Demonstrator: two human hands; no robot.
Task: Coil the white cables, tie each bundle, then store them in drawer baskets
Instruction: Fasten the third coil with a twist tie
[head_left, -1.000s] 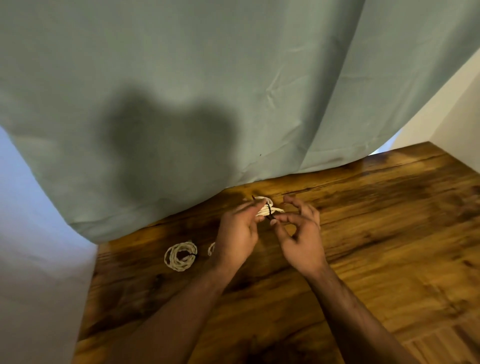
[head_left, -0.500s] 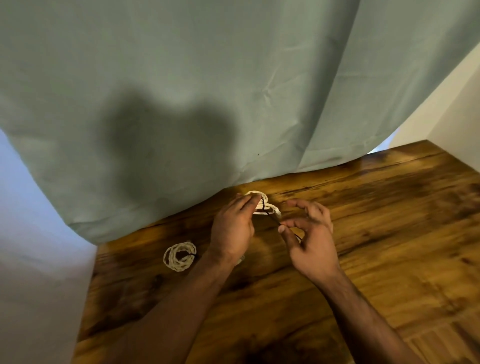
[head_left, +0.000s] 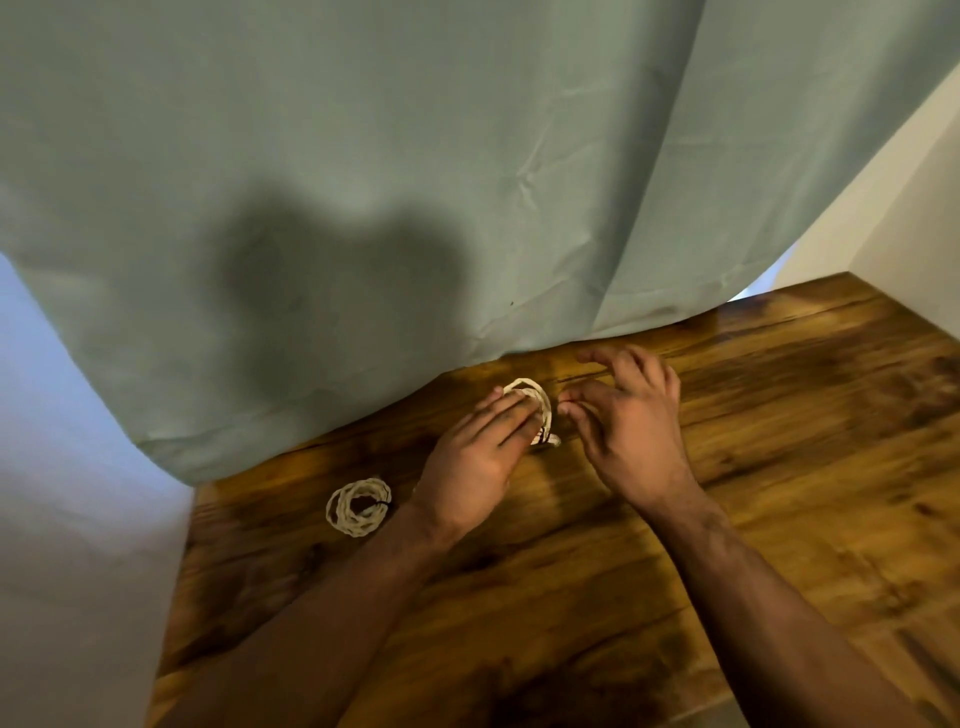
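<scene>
Left hand (head_left: 472, 462) presses cable coil (head_left: 527, 385) flat-fingered near curtain (head_left: 363, 208) hem; right hand (head_left: 628, 431) thumb-forefinger pinched, contents unclear; tabletop (head_left: 805, 467) bare rightward.

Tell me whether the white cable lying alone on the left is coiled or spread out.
Coiled: the cable lies in a round loop on the table, with a dark tie across one side.

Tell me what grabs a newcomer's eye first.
The left hand presses straight fingers on a white cable coil on the brown wooden table; the right hand pinches thumb to forefinger beside it. A second white coil, tied with a dark band, lies to their left, near the grey-green curtain.
</scene>
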